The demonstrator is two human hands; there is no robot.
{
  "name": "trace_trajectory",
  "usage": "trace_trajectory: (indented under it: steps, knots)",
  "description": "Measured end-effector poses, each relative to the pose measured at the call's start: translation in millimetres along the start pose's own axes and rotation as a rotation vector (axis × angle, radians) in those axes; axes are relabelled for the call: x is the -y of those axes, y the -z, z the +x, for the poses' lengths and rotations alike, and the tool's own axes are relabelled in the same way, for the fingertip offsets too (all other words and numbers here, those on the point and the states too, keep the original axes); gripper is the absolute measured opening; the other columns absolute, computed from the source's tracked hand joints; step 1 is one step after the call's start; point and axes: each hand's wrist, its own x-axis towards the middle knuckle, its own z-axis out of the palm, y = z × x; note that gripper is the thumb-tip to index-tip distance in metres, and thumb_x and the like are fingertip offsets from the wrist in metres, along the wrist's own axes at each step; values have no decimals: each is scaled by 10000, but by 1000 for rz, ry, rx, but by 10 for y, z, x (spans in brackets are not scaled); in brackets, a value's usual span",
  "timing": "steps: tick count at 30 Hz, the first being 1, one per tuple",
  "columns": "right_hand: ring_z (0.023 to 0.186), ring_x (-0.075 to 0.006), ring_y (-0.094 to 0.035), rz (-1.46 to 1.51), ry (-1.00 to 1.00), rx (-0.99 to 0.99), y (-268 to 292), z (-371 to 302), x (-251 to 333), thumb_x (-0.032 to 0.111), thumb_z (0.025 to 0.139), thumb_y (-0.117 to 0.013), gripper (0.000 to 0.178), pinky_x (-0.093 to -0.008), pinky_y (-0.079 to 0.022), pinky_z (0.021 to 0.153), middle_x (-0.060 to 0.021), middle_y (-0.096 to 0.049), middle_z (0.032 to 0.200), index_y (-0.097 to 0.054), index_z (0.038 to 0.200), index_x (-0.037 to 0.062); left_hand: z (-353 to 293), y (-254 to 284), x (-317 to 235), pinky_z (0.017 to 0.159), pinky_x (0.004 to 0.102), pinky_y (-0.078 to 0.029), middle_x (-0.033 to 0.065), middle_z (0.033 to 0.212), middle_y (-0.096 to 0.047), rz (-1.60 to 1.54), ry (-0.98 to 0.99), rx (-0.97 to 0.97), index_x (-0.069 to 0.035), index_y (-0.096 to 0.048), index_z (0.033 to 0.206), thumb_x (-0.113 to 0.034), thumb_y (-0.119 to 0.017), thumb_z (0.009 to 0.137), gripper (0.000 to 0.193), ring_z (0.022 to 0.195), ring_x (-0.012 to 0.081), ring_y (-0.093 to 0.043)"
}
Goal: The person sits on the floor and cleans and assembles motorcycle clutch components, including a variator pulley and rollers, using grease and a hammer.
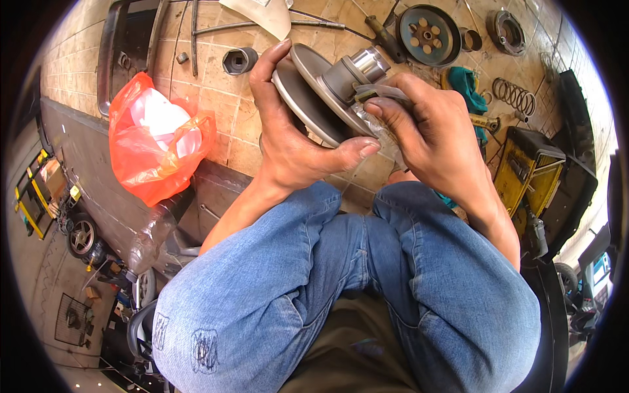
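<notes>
My left hand (288, 154) is wrapped round the rim of a grey metal pulley (303, 105), two discs with a gap between them and a shiny hub pointing up to the right. The pulley is tilted and held above my knees. In my right hand (439, 124), thumb and fingers pinch a small clear plastic packet (382, 124) against the base of the hub. What the packet holds is hard to make out. Beyond the hands, a large hex socket (240, 61) lies on the tiled floor (223, 124).
A red plastic bag (162, 139) with white contents sits at left, near a clear bottle (148, 243). A round clutch bell (428, 35), ring-shaped part (505, 31), coil spring (514, 95) and teal cloth (464, 84) lie far right. A yellow toolbox (532, 167) stands by my right arm.
</notes>
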Motion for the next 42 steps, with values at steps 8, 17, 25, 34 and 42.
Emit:
trace_trajectory:
  steps: [8, 17, 25, 34, 42]
  knots:
    - [747, -428, -675, -45, -41, 42, -3, 10, 16, 115, 927, -705, 132, -466, -510, 612, -226, -676, 809, -666, 959, -7, -37, -5, -17, 988, 407, -524, 152, 1326, -461, -29, 60, 5, -50, -135, 1551, -419, -996, 589, 1342, 1189, 282, -566]
    - [737, -440, -664, -71, -58, 37, -19, 1, 7, 136, 930, -707, 153, -479, -504, 604, -235, -663, 790, -662, 926, -11, -25, 18, 50, 984, 409, -546, 153, 1336, -470, 28, -43, 53, -68, -133, 1551, -431, -1015, 565, 1372, 1188, 287, -583]
    - [742, -439, -670, -79, -67, 25, -29, -12, 13, 143, 932, -707, 159, -479, -515, 608, -233, -668, 793, -659, 922, -9, -37, 5, 54, 982, 414, -558, 158, 1332, -477, 27, -31, 38, -75, -146, 1548, -460, -1023, 547, 1386, 1181, 294, -591]
    - [737, -435, -672, -122, -22, -7, -43, -7, -27, 140, 929, -708, 153, -487, -516, 603, -228, -669, 793, -653, 919, -3, -33, 5, 62, 968, 404, -557, 161, 1317, -489, 58, -49, 43, -69, -167, 1543, -492, -1017, 546, 1377, 1167, 287, -598]
    - [699, -418, -675, -114, -24, -26, -47, 6, -40, 119, 921, -709, 139, -472, -517, 587, -224, -658, 760, -650, 898, -4, -48, 2, 98, 985, 412, -550, 166, 1318, -486, 62, -15, 19, -71, -156, 1541, -458, -1020, 551, 1369, 1172, 292, -594]
